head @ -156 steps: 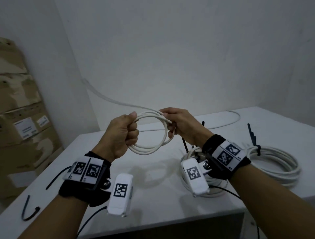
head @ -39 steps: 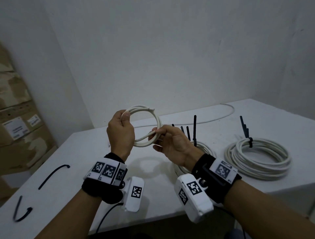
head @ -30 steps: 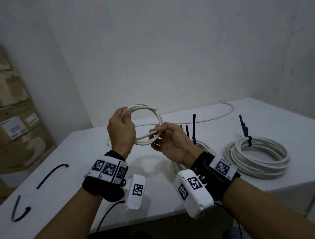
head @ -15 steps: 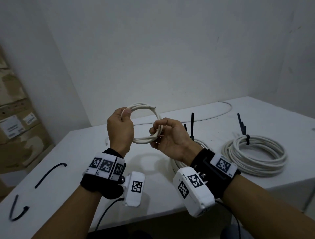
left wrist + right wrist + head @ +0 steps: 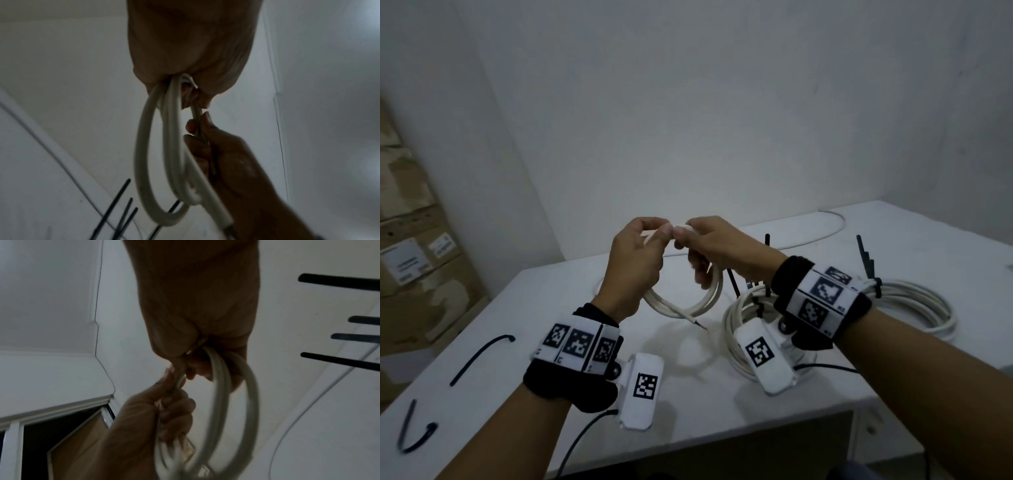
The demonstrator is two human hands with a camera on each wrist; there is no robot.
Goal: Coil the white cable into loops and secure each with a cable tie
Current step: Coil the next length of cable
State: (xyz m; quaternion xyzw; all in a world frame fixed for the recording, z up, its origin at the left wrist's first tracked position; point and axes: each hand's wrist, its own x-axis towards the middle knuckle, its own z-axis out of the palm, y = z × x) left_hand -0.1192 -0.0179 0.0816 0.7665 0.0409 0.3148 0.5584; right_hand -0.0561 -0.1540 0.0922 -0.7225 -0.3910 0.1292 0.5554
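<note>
A small white cable coil (image 5: 690, 303) hangs above the white table (image 5: 558, 342), its cut end (image 5: 700, 325) showing bare wires. My left hand (image 5: 657, 236) and right hand (image 5: 685, 236) meet at the top of the coil, and both pinch its strands there. In the left wrist view my left hand (image 5: 180, 84) grips the bunched loops (image 5: 156, 162), and the right hand's fingers (image 5: 197, 134) close on a strand just beyond. The right wrist view shows the coil (image 5: 236, 402) blurred beneath my right hand (image 5: 195, 356). I see no tie in either hand.
Two tied white coils lie on the table, one (image 5: 736, 339) under my right wrist and one (image 5: 921, 308) further right, with black tie tails (image 5: 864, 253) sticking up. Loose black ties (image 5: 479, 359) (image 5: 412, 433) lie at the left. Cardboard boxes (image 5: 410, 260) stand beyond the left edge.
My right hand has moved from the coil's right side up to its top, beside the left hand. The coil has swung down and now hangs below both hands.
</note>
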